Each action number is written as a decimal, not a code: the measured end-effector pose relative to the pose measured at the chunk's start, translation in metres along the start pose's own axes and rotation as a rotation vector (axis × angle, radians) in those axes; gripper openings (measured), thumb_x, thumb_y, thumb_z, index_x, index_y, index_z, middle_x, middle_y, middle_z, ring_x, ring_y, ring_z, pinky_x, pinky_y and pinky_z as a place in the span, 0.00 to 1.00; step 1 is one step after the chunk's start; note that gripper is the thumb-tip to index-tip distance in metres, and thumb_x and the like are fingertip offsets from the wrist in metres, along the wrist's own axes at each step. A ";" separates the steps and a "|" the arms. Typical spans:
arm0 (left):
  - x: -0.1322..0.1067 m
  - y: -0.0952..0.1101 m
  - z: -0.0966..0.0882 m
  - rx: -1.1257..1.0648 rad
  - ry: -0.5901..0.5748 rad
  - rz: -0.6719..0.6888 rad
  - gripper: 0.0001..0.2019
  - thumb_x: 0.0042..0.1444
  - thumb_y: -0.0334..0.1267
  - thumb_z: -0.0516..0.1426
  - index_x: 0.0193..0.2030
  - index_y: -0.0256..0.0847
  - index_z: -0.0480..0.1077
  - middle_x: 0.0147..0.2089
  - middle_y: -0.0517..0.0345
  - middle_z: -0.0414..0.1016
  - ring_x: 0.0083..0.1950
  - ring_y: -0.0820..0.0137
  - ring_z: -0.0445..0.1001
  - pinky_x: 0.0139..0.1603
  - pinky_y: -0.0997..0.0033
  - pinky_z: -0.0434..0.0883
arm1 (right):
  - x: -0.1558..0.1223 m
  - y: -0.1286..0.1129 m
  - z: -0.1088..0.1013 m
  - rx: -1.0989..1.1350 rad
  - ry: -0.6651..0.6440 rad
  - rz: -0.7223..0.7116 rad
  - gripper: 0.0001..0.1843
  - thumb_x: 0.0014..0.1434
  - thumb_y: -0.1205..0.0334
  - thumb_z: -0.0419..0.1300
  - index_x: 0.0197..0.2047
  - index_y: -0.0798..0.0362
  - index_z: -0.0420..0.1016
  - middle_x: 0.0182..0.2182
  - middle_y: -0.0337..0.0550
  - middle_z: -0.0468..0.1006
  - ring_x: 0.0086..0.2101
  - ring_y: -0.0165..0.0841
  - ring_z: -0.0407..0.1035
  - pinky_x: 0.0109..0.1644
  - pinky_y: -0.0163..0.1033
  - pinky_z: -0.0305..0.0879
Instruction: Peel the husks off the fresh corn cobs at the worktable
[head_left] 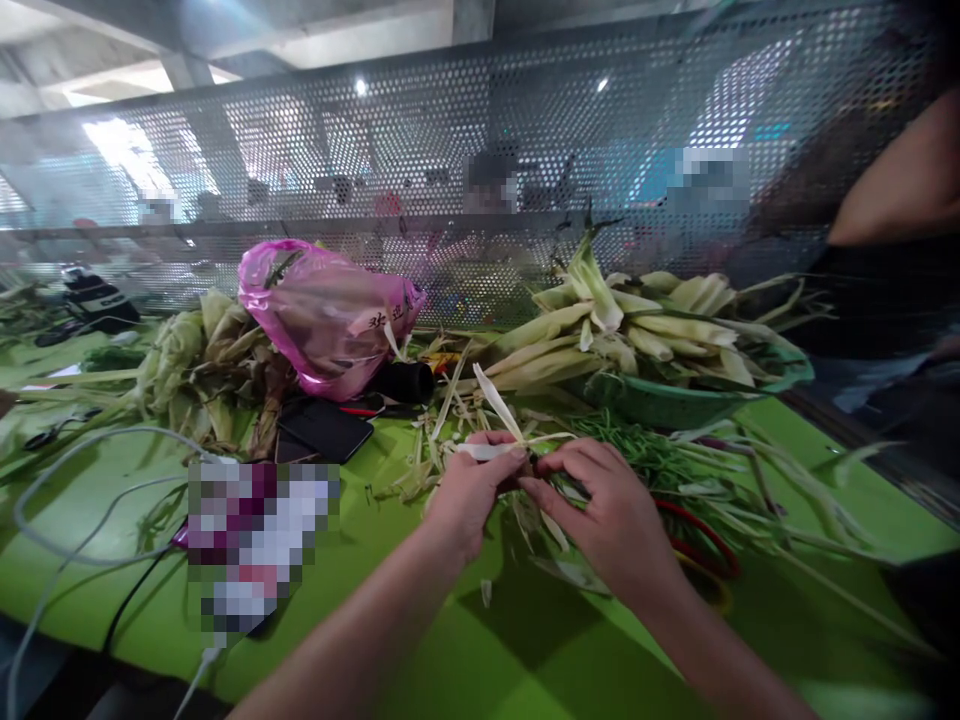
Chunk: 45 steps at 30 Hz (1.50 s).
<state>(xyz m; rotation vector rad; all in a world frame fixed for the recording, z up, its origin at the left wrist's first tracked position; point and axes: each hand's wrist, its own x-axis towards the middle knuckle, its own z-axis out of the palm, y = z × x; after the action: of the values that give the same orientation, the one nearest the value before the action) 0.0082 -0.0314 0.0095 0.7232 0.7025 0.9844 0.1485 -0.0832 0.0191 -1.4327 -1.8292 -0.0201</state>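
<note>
My left hand [472, 490] is closed in a pinch on a pale corn husk strip [495, 403], whose free end sticks up above the fingers. Close beside it, my right hand [604, 495] also pinches, with its fingertips meeting the husk near the left thumb. A small dark bit shows between the two hands, too small to name. Husk scraps [431, 455] litter the green table [360, 590] around them. Right of my right hand lie thin green strips [637, 445] and a pair of scissors with a red handle [705, 530], partly covered by the wrist.
A green basket [675, 403] heaped with corn husks [637, 325] stands at the back right. A pink plastic bag [322, 310], a husk bundle [199, 370] and a black phone [326, 430] lie left. White cables [82, 445] cross the left side. Behind rises a perforated metal screen [420, 150]. Another person's arm [900, 180] shows right.
</note>
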 end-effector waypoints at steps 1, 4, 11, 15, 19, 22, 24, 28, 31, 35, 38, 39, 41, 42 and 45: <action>0.001 -0.001 0.000 0.003 -0.008 0.001 0.20 0.41 0.38 0.68 0.40 0.36 0.69 0.29 0.60 0.72 0.30 0.76 0.70 0.34 0.76 0.66 | -0.001 0.001 0.001 -0.009 0.008 0.000 0.08 0.61 0.56 0.61 0.35 0.52 0.72 0.34 0.44 0.72 0.38 0.40 0.65 0.41 0.44 0.61; 0.003 -0.002 0.000 0.023 -0.049 -0.005 0.19 0.41 0.39 0.68 0.40 0.34 0.71 0.30 0.58 0.73 0.31 0.75 0.70 0.40 0.73 0.67 | -0.002 0.002 0.003 -0.014 0.011 -0.017 0.06 0.62 0.61 0.59 0.34 0.52 0.71 0.34 0.44 0.72 0.38 0.40 0.65 0.41 0.44 0.61; 0.005 0.002 -0.002 0.200 -0.016 0.107 0.13 0.42 0.41 0.67 0.32 0.36 0.73 0.30 0.60 0.72 0.32 0.75 0.66 0.38 0.74 0.62 | -0.003 0.000 0.008 -0.004 0.039 -0.009 0.05 0.61 0.61 0.60 0.35 0.53 0.73 0.33 0.43 0.72 0.37 0.39 0.66 0.42 0.43 0.61; 0.007 0.001 -0.002 0.230 -0.047 0.143 0.11 0.44 0.41 0.66 0.29 0.36 0.73 0.28 0.60 0.70 0.31 0.74 0.65 0.36 0.73 0.61 | -0.003 -0.003 0.013 0.002 0.009 0.070 0.06 0.61 0.61 0.59 0.32 0.53 0.71 0.32 0.43 0.72 0.36 0.39 0.66 0.39 0.42 0.60; 0.007 -0.002 -0.001 0.173 0.024 0.145 0.11 0.41 0.39 0.67 0.28 0.35 0.73 0.27 0.59 0.71 0.31 0.75 0.66 0.36 0.74 0.61 | -0.001 -0.005 0.014 0.034 -0.046 0.104 0.07 0.60 0.65 0.57 0.30 0.53 0.69 0.30 0.43 0.70 0.34 0.38 0.64 0.38 0.41 0.59; 0.007 -0.004 0.000 0.105 0.076 0.146 0.11 0.37 0.37 0.68 0.26 0.35 0.73 0.26 0.59 0.72 0.30 0.75 0.67 0.36 0.74 0.62 | 0.001 -0.008 0.012 0.055 -0.099 0.079 0.08 0.60 0.66 0.55 0.29 0.53 0.67 0.31 0.43 0.69 0.35 0.38 0.63 0.38 0.42 0.58; 0.006 -0.004 0.001 0.071 0.093 0.151 0.10 0.37 0.37 0.68 0.25 0.35 0.73 0.25 0.59 0.72 0.29 0.75 0.67 0.36 0.74 0.63 | 0.002 -0.010 0.010 0.057 -0.122 0.063 0.08 0.60 0.67 0.54 0.28 0.53 0.66 0.31 0.43 0.69 0.35 0.38 0.63 0.38 0.42 0.58; 0.005 -0.002 0.001 0.038 0.087 0.153 0.11 0.38 0.37 0.68 0.25 0.36 0.71 0.25 0.59 0.72 0.29 0.75 0.68 0.36 0.74 0.64 | 0.002 -0.012 0.006 0.097 -0.152 0.053 0.08 0.59 0.66 0.54 0.27 0.52 0.64 0.30 0.42 0.68 0.34 0.37 0.63 0.37 0.41 0.58; 0.006 0.002 -0.002 0.098 0.012 0.138 0.12 0.40 0.39 0.68 0.26 0.35 0.71 0.26 0.60 0.71 0.30 0.75 0.68 0.37 0.75 0.64 | 0.001 -0.008 0.000 0.199 -0.139 0.112 0.09 0.60 0.63 0.56 0.28 0.52 0.67 0.30 0.41 0.68 0.33 0.36 0.64 0.37 0.40 0.59; 0.005 0.006 -0.004 0.213 -0.090 0.094 0.13 0.45 0.43 0.66 0.28 0.36 0.72 0.27 0.61 0.69 0.29 0.77 0.65 0.34 0.76 0.61 | 0.002 0.002 -0.005 0.407 -0.033 0.335 0.12 0.60 0.52 0.59 0.35 0.51 0.74 0.34 0.42 0.73 0.35 0.36 0.67 0.38 0.39 0.62; 0.004 0.007 -0.004 0.260 -0.155 0.052 0.14 0.46 0.45 0.66 0.29 0.37 0.71 0.26 0.61 0.68 0.28 0.77 0.63 0.32 0.76 0.59 | 0.003 0.007 -0.002 0.687 -0.065 0.512 0.15 0.57 0.48 0.63 0.38 0.51 0.76 0.35 0.43 0.76 0.38 0.38 0.70 0.42 0.41 0.66; 0.003 0.007 -0.004 0.263 -0.173 0.041 0.14 0.46 0.46 0.65 0.29 0.37 0.71 0.26 0.62 0.67 0.27 0.78 0.62 0.31 0.76 0.59 | 0.003 0.007 0.000 0.804 -0.073 0.567 0.15 0.56 0.48 0.64 0.38 0.51 0.77 0.35 0.44 0.77 0.38 0.39 0.71 0.44 0.42 0.67; 0.001 0.006 -0.003 0.258 -0.186 0.020 0.15 0.46 0.46 0.65 0.29 0.37 0.70 0.25 0.62 0.66 0.27 0.78 0.61 0.31 0.75 0.59 | 0.002 0.008 0.004 0.994 -0.055 0.670 0.15 0.52 0.50 0.68 0.38 0.51 0.77 0.35 0.44 0.78 0.37 0.40 0.72 0.44 0.44 0.69; 0.000 0.006 -0.002 0.256 -0.189 0.013 0.15 0.46 0.47 0.65 0.29 0.36 0.70 0.25 0.62 0.65 0.27 0.78 0.61 0.32 0.75 0.59 | 0.002 0.008 0.006 1.049 -0.029 0.708 0.15 0.50 0.51 0.69 0.38 0.51 0.77 0.34 0.44 0.78 0.36 0.39 0.72 0.43 0.44 0.69; -0.002 0.005 0.001 0.235 -0.198 -0.007 0.17 0.43 0.47 0.67 0.30 0.36 0.70 0.26 0.62 0.66 0.28 0.78 0.62 0.33 0.75 0.59 | 0.002 0.006 0.009 1.111 0.052 0.729 0.14 0.47 0.55 0.72 0.33 0.52 0.76 0.32 0.42 0.77 0.32 0.37 0.71 0.38 0.41 0.69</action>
<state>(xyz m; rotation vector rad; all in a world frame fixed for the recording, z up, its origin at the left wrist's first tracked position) 0.0062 -0.0316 0.0146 1.0086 0.6523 0.8181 0.1483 -0.0756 0.0115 -1.1119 -0.8525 1.1176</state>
